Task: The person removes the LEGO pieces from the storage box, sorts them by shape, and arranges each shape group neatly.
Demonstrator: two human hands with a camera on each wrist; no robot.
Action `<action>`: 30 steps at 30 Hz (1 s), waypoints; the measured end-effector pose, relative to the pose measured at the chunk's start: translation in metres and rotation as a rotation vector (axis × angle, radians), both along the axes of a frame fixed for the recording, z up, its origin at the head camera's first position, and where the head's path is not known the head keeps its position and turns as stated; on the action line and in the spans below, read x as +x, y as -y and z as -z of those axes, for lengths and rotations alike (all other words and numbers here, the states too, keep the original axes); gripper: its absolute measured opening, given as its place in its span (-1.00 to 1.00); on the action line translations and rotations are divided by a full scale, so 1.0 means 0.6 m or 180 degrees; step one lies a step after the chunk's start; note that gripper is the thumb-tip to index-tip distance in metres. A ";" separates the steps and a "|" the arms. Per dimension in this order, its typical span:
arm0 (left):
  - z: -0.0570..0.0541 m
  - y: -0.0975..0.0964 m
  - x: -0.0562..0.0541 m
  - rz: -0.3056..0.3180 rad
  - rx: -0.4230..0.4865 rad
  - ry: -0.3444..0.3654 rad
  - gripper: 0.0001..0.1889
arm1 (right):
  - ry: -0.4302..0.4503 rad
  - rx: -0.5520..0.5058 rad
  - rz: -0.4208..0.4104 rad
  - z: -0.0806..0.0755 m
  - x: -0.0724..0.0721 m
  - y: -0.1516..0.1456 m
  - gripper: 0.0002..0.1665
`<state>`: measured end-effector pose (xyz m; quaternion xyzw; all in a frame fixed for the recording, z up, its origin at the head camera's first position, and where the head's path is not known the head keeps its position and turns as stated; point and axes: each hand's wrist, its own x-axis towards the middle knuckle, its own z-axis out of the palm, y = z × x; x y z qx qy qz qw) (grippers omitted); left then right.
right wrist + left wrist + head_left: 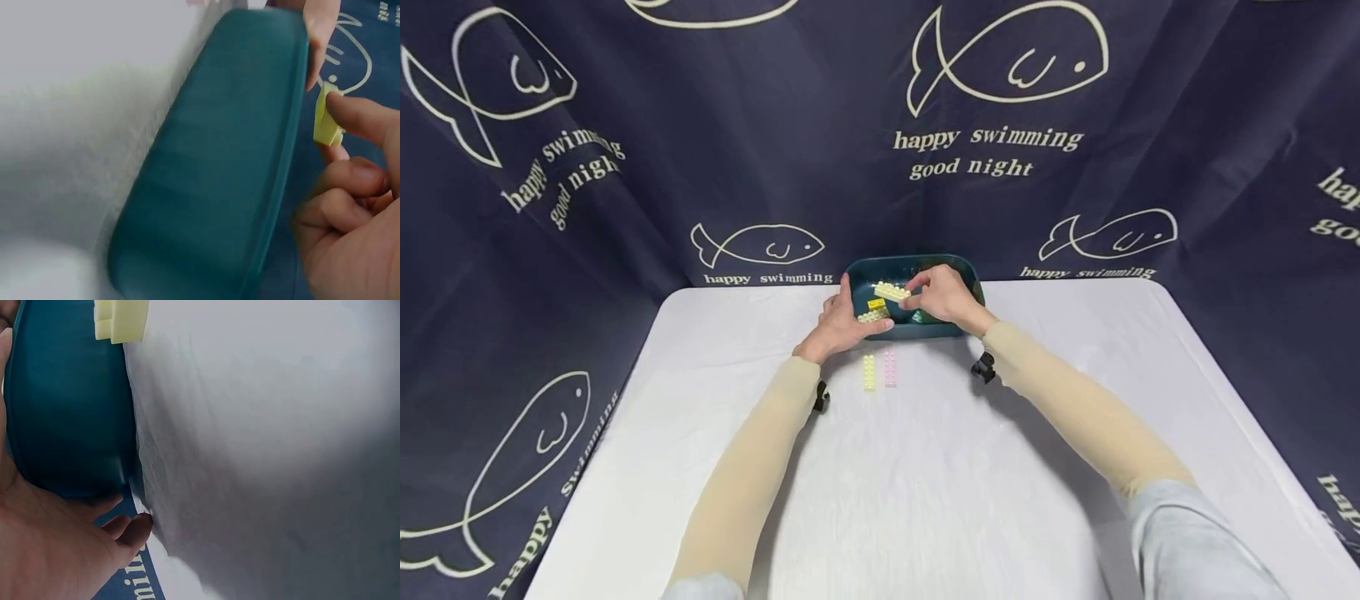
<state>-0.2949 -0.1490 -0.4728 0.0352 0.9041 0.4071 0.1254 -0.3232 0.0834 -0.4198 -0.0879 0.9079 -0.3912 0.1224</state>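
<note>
Cream plastic catches my eye first: a studded block [891,292] pinched at one end by the right hand [946,296], over the inside of a dark teal bin [917,332]. On my right wrist feed, thumb and a fingertip close on it from two sides, leaving no gap beyond its thickness. The left hand [841,323] grips the bin's left end, its thumb along the near rim and its other fingers bent loosely about the end wall.

As for progress, I see two studded pieces out on the bench [880,483]: a yellow strip [869,372] and a pink strip [891,369], parallel and slightly apart, just in front of the bin. The cream block is set down nowhere yet. Inside the bin I make out a small yellow brick [876,304], a pale block [871,316] and a green piece [917,317], so I judge the work only partly done.

Behind, a navy curtain [820,125] with white fish hangs against the bench's far edge. The right hand hides much of the bin's right side from me, so I cannot count everything; the near wall stands between block and strips.
</note>
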 end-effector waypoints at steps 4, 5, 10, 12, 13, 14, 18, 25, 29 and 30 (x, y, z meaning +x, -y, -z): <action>-0.003 0.002 -0.008 0.0009 0.0003 -0.0038 0.43 | -0.0024 0.0016 0.0129 -0.009 0.019 -0.004 -0.60; -0.003 0.002 -0.010 0.0005 0.0002 -0.0044 0.44 | -0.0036 0.0016 0.0151 -0.010 0.023 -0.004 -0.60; -0.003 0.006 -0.016 0.0006 0.0011 -0.0046 0.46 | -0.0016 0.0049 0.0237 -0.011 0.042 -0.007 -0.59; 0.000 0.005 -0.016 0.0007 0.0012 -0.0048 0.47 | 0.0016 0.0060 0.0272 -0.008 0.049 -0.011 -0.59; 0.001 0.005 -0.016 0.0008 0.0005 -0.0047 0.47 | 0.0025 0.0060 0.0297 -0.006 0.051 -0.013 -0.60; 0.003 0.004 -0.015 0.0008 -0.0002 -0.0034 0.47 | 0.0031 0.0071 0.0314 -0.003 0.054 -0.016 -0.60; 0.004 0.002 -0.016 -0.0012 -0.0028 -0.0008 0.47 | 0.0033 0.0084 0.0361 0.005 0.060 -0.024 -0.61; 0.004 0.003 -0.017 -0.0028 -0.0012 0.0035 0.48 | 0.0061 0.0091 0.0331 0.012 0.079 -0.039 -0.62; 0.004 0.003 -0.016 -0.0015 -0.0014 0.0022 0.47 | 0.0051 0.0083 0.0326 0.013 0.091 -0.048 -0.63; 0.004 0.003 -0.016 -0.0014 -0.0016 0.0016 0.47 | 0.0048 0.0084 0.0319 0.014 0.094 -0.051 -0.64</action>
